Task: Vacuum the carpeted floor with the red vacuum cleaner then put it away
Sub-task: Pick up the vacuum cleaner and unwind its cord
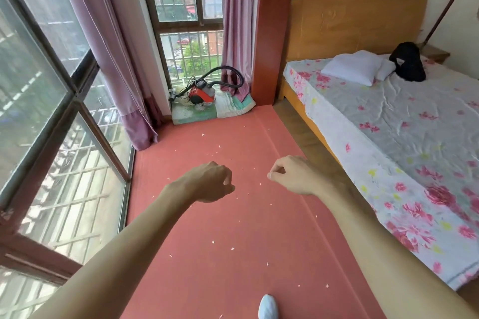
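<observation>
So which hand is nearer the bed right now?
Right. The right hand hovers near the red carpet edge that runs along the bed; the left hand is over the carpet's middle, nearer the window.

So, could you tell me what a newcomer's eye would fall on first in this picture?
The red carpet fills the middle, sprinkled with small white scraps, and two bare arms reach over it, the left hand and right hand curled and holding nothing. The red vacuum cleaner sits on folded bedding in the far window corner, and a bed with a pink-flowered sheet runs along the right.
</observation>
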